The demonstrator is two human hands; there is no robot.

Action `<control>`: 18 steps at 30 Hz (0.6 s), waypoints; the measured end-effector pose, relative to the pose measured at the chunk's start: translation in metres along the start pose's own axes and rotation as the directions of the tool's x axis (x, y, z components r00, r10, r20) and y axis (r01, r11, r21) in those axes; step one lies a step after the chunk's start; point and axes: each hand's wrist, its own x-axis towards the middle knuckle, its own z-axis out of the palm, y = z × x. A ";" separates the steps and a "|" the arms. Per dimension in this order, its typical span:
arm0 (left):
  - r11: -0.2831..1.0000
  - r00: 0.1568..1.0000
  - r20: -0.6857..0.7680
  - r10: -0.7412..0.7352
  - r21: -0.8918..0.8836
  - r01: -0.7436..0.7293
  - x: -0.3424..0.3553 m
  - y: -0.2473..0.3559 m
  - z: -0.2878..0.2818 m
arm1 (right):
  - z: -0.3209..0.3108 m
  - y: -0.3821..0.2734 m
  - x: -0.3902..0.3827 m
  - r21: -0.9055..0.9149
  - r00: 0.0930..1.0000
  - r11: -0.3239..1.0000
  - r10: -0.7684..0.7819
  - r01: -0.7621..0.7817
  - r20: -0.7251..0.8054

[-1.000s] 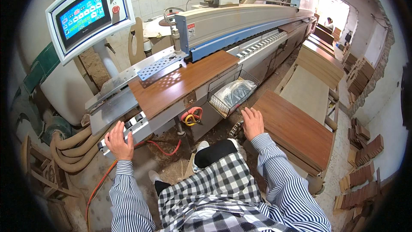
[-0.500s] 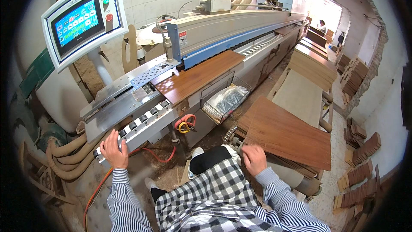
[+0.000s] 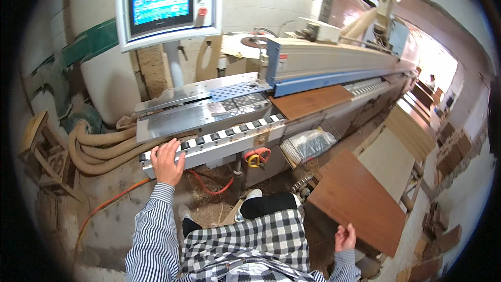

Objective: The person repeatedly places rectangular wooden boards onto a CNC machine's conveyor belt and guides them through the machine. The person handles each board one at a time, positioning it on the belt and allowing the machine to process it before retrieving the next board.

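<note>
My left hand (image 3: 167, 162) rests with fingers spread on the near end of the roller rail (image 3: 209, 142) at the front of a long machine. My right hand (image 3: 345, 237) is at the near edge of a brown wood-grain board (image 3: 360, 198), its fingers loosely curled and apart; whether they touch the board I cannot tell. That board lies on a stack to my right. Another brown board (image 3: 313, 102) lies in the machine, along the blue lower edge of its long beam (image 3: 334, 65).
A control panel (image 3: 162, 5) with a lit screen stands at the left back. Scissors (image 3: 255, 157) hang below the rail, beside a wire basket holding a plastic bag (image 3: 310, 145). Thick hoses (image 3: 99, 151) curve at the left. More panels (image 3: 412, 125) are stacked farther right.
The view has swung left. The board in the machine has moved farther along, away from me. My right hand has gone from beside my knee to the stacked board's near edge; my left hand stays on the rail.
</note>
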 end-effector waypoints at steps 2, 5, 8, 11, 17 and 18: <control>1.000 1.000 -0.003 -0.004 0.005 0.004 -0.003 -0.002 0.001 | 0.000 0.001 -0.026 0.008 0.987 0.989 0.149 -0.150 0.057; 1.000 1.000 -0.006 -0.012 -0.001 0.012 -0.003 -0.003 -0.001 | -0.012 -0.010 -0.036 0.133 0.996 0.990 0.052 -0.041 -0.079; 1.000 1.000 0.004 -0.017 0.001 0.017 -0.003 -0.004 -0.004 | -0.049 -0.024 -0.016 0.121 0.997 0.992 -0.034 0.042 -0.066; 0.999 0.996 0.081 -0.026 -0.031 0.028 -0.001 -0.006 -0.009 | -0.044 -0.037 -0.026 0.040 0.998 0.998 -0.057 0.057 0.012; 0.986 0.973 0.229 -0.013 -0.159 0.050 -0.011 0.012 -0.038 | 0.034 -0.027 -0.038 0.048 0.938 0.998 -0.059 0.045 0.341; 0.982 0.970 0.244 0.010 -0.187 0.037 -0.015 0.022 -0.048 | 0.052 -0.018 -0.035 0.058 0.925 0.998 -0.032 0.011 0.380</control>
